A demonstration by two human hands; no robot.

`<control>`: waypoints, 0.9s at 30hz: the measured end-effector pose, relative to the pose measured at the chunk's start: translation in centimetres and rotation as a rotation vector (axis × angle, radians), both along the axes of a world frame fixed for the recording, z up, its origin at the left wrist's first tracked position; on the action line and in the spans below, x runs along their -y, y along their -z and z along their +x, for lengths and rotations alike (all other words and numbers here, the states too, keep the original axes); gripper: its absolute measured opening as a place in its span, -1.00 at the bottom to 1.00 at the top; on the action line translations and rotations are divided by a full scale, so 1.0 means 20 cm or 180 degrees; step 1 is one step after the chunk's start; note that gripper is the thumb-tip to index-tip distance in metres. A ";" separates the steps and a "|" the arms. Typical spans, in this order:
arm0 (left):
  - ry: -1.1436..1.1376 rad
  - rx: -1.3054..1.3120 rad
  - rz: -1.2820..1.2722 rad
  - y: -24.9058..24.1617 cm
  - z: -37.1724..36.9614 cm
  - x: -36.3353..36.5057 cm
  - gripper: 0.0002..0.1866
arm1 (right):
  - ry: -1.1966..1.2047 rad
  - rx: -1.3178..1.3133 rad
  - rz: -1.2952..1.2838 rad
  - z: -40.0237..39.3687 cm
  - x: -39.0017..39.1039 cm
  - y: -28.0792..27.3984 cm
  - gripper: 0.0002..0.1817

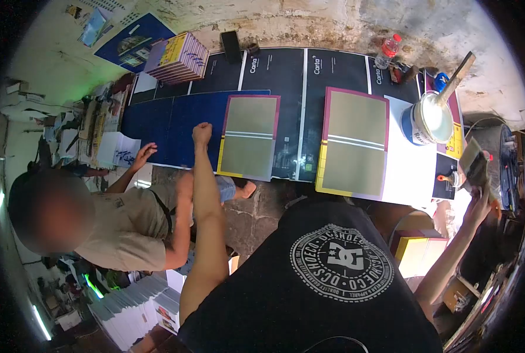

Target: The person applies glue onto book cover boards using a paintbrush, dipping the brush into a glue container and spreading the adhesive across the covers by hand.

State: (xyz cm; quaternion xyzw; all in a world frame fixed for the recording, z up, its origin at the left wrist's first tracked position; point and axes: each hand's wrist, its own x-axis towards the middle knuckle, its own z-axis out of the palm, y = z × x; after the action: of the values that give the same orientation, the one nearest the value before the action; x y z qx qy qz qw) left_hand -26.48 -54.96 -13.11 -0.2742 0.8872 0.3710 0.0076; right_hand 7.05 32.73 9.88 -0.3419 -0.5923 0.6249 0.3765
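My left hand [202,134] is closed in a fist over the dark blue sheet [156,117], just left of a book cover [250,115]. That cover lies opened out with its grey boards up and maroon and yellow edges folded over. A second, similar cover [356,117] lies to the right, partly on a white sheet [409,170]. Off the table's right end, my right hand [480,203] grips a thin, flat greyish piece [474,163] that stands up from the fingers. A brush [449,177] with an orange handle lies nearby.
A white bucket [418,123] with a wooden stick [456,79] stands back right, near a bottle [387,52]. Stacked books [177,57] and a phone [230,47] sit at the back left. Another person [127,223] is close on my left, one hand [145,156] at the table edge.
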 end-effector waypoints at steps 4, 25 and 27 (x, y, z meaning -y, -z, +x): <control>0.0388 -0.0608 0.0328 -0.17 0.17 -0.14 -0.64 | -0.0493 0.0245 0.1659 -0.37 -0.05 -0.14 -0.63; -0.0397 -0.0053 0.1620 -0.48 1.61 -1.31 -0.62 | -0.1395 0.1578 0.2692 -1.15 -0.26 0.03 -0.50; -0.0409 0.0196 0.1516 -0.47 1.65 -1.37 -0.62 | -0.1634 0.1794 0.2791 -1.19 -0.28 0.05 -0.48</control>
State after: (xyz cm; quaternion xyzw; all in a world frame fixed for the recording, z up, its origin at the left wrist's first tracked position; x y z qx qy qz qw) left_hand 6.50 -27.62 -3.71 -0.3318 0.7548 0.5608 0.0754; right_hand -16.77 38.34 8.97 -0.1527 -0.9371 0.2774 0.1471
